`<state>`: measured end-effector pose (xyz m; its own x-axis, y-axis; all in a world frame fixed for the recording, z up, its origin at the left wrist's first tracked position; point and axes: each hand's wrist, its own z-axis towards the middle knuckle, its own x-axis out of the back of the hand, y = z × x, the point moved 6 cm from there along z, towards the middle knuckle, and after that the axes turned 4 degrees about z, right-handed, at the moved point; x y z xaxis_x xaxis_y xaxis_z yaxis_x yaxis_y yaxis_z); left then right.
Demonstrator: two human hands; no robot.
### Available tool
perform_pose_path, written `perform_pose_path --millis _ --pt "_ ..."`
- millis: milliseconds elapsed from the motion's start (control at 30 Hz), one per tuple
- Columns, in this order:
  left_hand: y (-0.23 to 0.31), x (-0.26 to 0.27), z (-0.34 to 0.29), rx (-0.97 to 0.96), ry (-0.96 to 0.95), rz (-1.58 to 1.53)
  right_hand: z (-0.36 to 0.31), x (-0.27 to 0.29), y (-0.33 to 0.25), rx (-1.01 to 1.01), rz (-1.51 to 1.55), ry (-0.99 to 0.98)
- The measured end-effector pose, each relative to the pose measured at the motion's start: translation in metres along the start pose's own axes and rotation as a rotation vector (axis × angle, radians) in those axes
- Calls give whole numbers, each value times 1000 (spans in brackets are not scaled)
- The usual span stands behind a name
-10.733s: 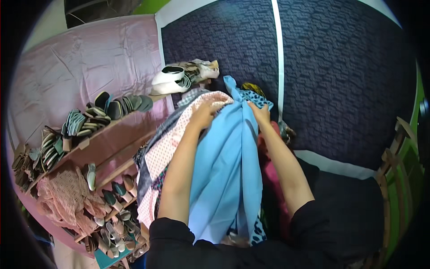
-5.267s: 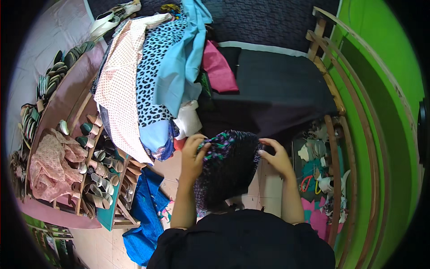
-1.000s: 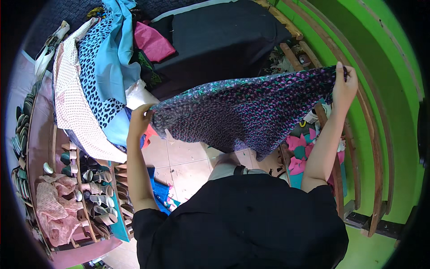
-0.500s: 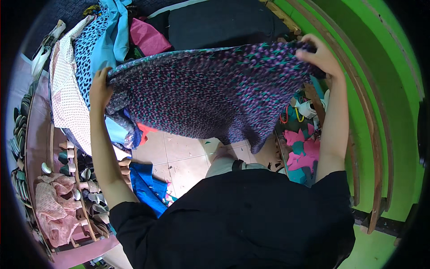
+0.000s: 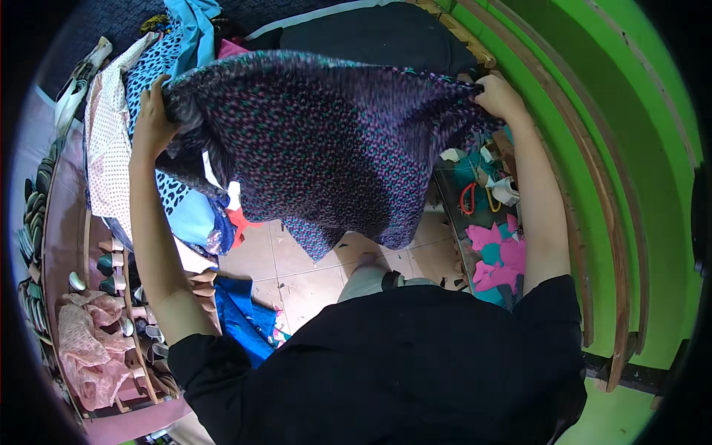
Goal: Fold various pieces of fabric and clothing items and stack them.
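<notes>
The cloth (image 5: 311, 141) is being spread in the air at 12 o'clock, above the tiles (image 5: 297, 304). The left hand (image 5: 153, 122), at 10 o'clock, grips one side, its thumb partly hidden; the right hand (image 5: 500, 98), between 1 and 2, pinches a gathered corner. The next move seems to call for an even pull to smooth the folds. The cloth looks thin and limp, finely speckled purple and green, its hem dropping in points. Crumpled pink lace (image 5: 93, 345) lies at 8.
</notes>
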<state>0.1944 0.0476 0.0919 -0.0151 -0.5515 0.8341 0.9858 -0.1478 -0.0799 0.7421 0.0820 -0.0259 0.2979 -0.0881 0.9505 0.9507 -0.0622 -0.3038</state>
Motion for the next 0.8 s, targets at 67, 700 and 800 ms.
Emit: perform_pose_path --millis 67,700,800 --pt "-24 7 1 -110 106 -5 -6 6 -15 96 11 10" --pt "-100 -27 -67 158 -301 -911 17 -10 26 87 536 271" --pt "-89 -50 -86 315 -554 -967 16 -23 62 -80 601 305"
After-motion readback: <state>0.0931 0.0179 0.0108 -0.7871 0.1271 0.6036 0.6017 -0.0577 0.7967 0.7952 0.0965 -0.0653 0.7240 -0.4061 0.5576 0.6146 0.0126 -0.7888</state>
